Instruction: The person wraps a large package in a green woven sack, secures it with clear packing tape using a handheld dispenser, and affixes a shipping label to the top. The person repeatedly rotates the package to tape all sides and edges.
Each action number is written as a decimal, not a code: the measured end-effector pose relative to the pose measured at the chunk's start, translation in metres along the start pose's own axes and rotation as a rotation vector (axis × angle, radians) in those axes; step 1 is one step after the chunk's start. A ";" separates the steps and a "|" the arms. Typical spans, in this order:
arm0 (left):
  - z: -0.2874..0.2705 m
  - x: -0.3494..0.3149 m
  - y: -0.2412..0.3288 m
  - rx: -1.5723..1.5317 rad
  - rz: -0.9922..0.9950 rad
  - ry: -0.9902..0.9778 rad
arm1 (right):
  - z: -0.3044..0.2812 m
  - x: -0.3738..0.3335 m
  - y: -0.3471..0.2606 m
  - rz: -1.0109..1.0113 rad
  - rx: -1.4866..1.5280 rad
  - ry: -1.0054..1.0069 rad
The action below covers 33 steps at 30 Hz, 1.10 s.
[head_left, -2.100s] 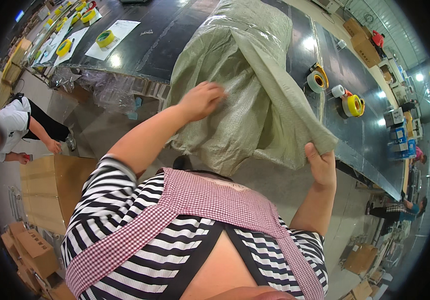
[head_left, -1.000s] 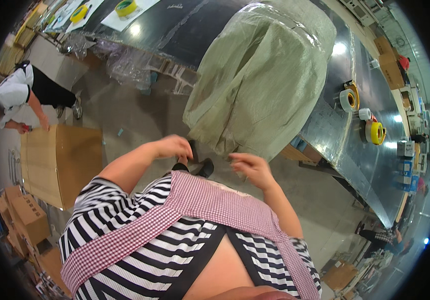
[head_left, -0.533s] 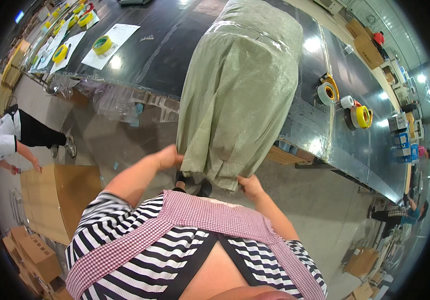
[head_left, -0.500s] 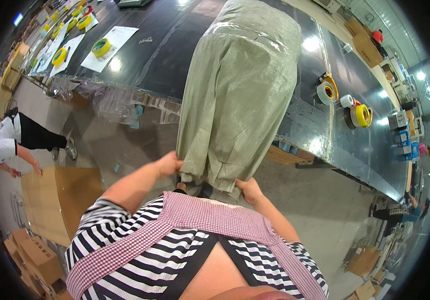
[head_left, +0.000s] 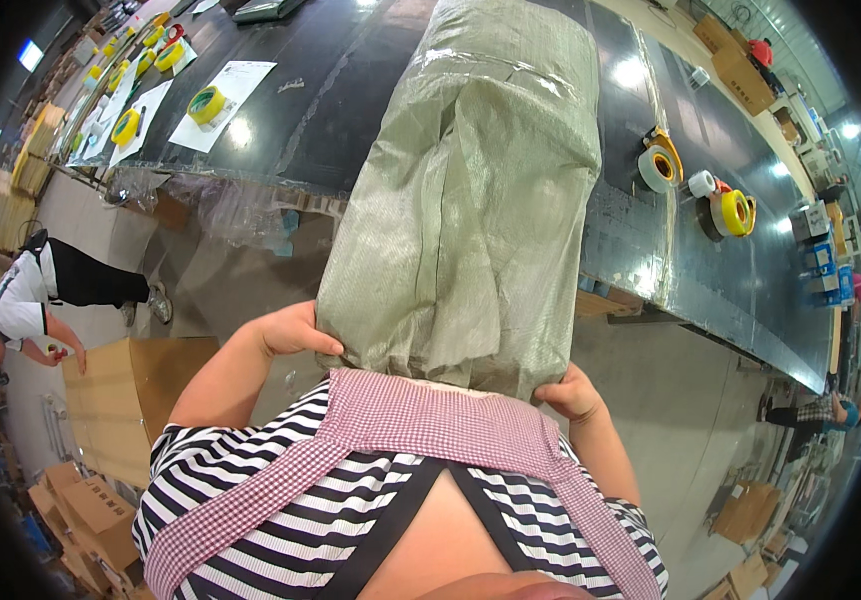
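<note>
Tabletop (head_left: 325,115) ends beneath the overhanging sack (head_left: 475,235), its rim clasped by left hand (head_left: 288,328) and right hand (head_left: 574,392) fingers; carton (head_left: 110,405) stands left.

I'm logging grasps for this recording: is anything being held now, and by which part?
Yes, the grey-green woven sack, by its near edge: the left grip at its left corner, the right grip at its right.

Left hand (head_left: 288,328), right hand (head_left: 574,393) wide apart; thumbs (head_left: 324,343) pointing inward, fingers (head_left: 582,384) gripping; both arms (head_left: 218,385) bent.
</note>
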<state>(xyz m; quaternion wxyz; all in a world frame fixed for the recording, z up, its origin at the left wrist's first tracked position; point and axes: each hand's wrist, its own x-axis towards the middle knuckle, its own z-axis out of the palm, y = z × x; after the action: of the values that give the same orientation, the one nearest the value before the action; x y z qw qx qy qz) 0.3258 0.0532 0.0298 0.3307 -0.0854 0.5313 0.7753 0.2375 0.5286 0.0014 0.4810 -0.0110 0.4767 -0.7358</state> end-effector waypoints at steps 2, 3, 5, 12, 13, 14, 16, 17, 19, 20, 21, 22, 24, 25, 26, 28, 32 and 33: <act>0.004 -0.006 0.002 -0.063 -0.031 -0.056 | -0.005 -0.006 0.009 0.013 0.083 0.002; 0.004 -0.007 0.002 -0.092 -0.037 -0.081 | -0.003 -0.008 0.009 -0.007 0.109 0.010; -0.005 -0.012 -0.009 -0.146 -0.001 -0.097 | 0.005 -0.014 0.011 -0.046 0.162 0.027; -0.128 0.017 0.001 1.034 0.463 0.851 | -0.096 0.038 -0.037 -0.727 -1.438 0.912; -0.125 0.035 0.031 1.342 0.649 0.931 | -0.102 0.053 -0.058 -0.913 -1.624 0.982; -0.113 0.056 0.062 1.651 0.838 1.014 | -0.089 0.071 -0.087 -0.916 -1.682 0.913; -0.108 0.105 0.103 1.755 0.847 0.807 | -0.076 0.102 -0.134 -0.887 -1.811 0.743; -0.110 0.130 0.113 1.784 0.869 0.714 | -0.078 0.119 -0.151 -0.851 -1.873 0.640; -0.108 0.176 0.133 1.913 0.835 0.548 | -0.083 0.147 -0.181 -0.790 -2.040 0.479; -0.103 0.194 0.142 2.014 0.774 0.474 | -0.084 0.163 -0.190 -0.768 -2.144 0.417; -0.097 0.210 0.143 1.962 0.811 0.398 | -0.085 0.176 -0.192 -0.729 -2.241 0.344; -0.091 0.220 0.144 1.912 0.840 0.329 | -0.077 0.184 -0.194 -0.673 -2.230 0.161; -0.086 0.236 0.140 1.894 0.757 0.229 | -0.070 0.197 -0.195 -0.525 -2.311 0.061; -0.088 0.242 0.137 1.900 0.747 0.209 | -0.069 0.203 -0.194 -0.527 -2.268 0.047; -0.089 0.247 0.134 1.906 0.739 0.187 | -0.068 0.208 -0.194 -0.527 -2.224 0.033; -0.093 0.259 0.139 1.908 0.741 0.126 | -0.071 0.218 -0.197 -0.525 -2.139 0.011; -0.099 0.284 0.154 1.790 0.820 0.001 | -0.095 0.256 -0.201 -0.369 -1.595 -0.021; -0.102 0.288 0.160 1.735 0.874 -0.056 | -0.095 0.266 -0.208 -0.211 -1.198 -0.032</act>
<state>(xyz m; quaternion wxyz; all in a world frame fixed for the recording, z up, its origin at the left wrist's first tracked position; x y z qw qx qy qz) -0.0137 0.0503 -0.0302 -0.0257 0.4115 0.8950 0.1703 -0.0948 0.4203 -0.0200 0.3228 -0.3381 0.7966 -0.3832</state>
